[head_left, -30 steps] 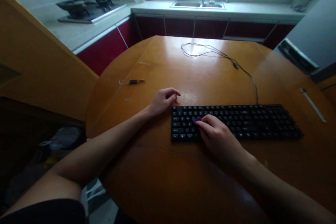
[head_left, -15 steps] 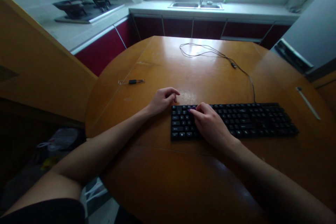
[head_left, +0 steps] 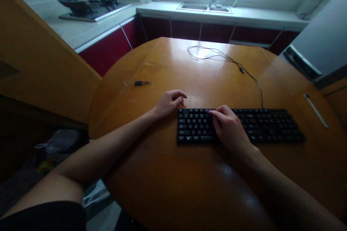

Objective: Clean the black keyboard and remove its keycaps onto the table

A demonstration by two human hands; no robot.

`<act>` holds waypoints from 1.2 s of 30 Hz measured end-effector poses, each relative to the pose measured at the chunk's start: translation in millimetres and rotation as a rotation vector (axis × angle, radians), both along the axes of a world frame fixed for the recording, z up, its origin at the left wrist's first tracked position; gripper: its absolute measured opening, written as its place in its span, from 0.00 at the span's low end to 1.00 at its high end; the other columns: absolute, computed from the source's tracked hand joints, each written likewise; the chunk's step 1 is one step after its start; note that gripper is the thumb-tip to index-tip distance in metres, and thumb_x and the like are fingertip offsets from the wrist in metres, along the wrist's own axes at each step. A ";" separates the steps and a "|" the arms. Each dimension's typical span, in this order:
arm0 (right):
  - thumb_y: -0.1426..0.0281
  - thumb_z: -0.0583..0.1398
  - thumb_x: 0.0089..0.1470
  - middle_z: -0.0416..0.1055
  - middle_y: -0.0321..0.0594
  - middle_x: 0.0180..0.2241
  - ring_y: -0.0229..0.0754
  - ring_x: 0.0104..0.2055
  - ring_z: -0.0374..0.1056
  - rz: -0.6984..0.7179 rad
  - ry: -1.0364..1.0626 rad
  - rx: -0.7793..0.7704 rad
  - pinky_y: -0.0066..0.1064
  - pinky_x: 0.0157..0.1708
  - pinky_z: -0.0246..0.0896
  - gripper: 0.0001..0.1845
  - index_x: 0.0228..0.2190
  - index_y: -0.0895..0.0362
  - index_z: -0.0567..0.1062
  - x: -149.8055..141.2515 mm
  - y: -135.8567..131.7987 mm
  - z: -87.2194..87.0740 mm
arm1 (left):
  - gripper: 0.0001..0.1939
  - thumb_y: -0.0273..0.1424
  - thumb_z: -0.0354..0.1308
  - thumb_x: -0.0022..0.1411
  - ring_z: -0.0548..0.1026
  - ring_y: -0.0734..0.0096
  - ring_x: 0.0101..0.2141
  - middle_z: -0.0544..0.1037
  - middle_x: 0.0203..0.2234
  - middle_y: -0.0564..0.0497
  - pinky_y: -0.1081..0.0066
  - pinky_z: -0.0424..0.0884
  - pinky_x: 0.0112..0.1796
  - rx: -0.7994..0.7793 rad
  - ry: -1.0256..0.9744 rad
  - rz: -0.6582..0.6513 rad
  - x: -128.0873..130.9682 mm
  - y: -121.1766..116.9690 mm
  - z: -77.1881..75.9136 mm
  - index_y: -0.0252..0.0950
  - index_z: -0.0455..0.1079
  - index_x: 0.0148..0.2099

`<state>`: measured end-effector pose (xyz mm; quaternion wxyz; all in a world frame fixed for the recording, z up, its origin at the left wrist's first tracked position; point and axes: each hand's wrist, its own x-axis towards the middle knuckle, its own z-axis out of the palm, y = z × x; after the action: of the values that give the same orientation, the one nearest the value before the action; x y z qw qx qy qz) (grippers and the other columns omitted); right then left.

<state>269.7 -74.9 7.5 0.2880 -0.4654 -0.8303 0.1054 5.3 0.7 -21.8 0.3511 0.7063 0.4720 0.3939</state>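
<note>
A black keyboard [head_left: 193,126] lies on the wooden table, its cable leading off the back edge. Over its upper row, left of the middle, my right hand [head_left: 229,124] pinches a small purple thing [head_left: 210,111] against the keys. Most of that thing is hidden by the fingers, and its kind does not show. My left hand [head_left: 170,101] rests on the table just beyond the keyboard's upper left corner. Its fingers are loosely bent with a gap to the thumb, and it holds nothing.
The keyboard cable [head_left: 208,58] lies looped at the back of the wooden table [head_left: 162,180]. A small dark tool with metal tips [head_left: 138,83] sits at the left, a thin pale strip [head_left: 316,111] at the right. Beyond stand a sink [head_left: 193,6] and a stove [head_left: 89,16].
My right hand has slid to the right along the upper keys with the purple thing, uncovering more keys at the left. My left hand stays in place. The view has shifted slightly.
</note>
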 end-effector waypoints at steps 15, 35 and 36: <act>0.75 0.54 0.66 0.71 0.48 0.38 0.47 0.40 0.69 -0.024 0.068 0.024 0.42 0.43 0.71 0.13 0.43 0.59 0.78 10.5 -5.8 1.2 | 0.09 0.28 0.56 0.63 0.77 0.73 0.28 0.78 0.26 0.50 0.75 0.71 0.30 -0.001 0.007 0.016 -0.8 -1.1 1.5 0.33 0.77 0.41; 0.75 0.54 0.64 0.71 0.48 0.37 0.49 0.39 0.69 -0.168 0.070 0.016 0.44 0.43 0.69 0.13 0.42 0.59 0.79 19.2 0.0 1.3 | 0.09 0.29 0.56 0.62 0.77 0.73 0.27 0.78 0.25 0.51 0.75 0.71 0.29 -0.002 0.017 0.018 -0.5 -1.5 5.1 0.32 0.76 0.40; 0.75 0.54 0.64 0.71 0.48 0.37 0.49 0.39 0.69 -0.167 0.054 0.007 0.44 0.43 0.69 0.13 0.41 0.60 0.79 19.1 0.6 -0.5 | 0.09 0.29 0.56 0.62 0.77 0.73 0.27 0.78 0.25 0.51 0.75 0.71 0.30 -0.003 0.019 0.017 -0.5 -1.5 5.0 0.32 0.76 0.41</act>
<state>288.8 -74.3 7.0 0.3195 -0.5289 -0.7810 0.0907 4.8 -0.8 -16.9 0.3445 0.7054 0.4818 0.3894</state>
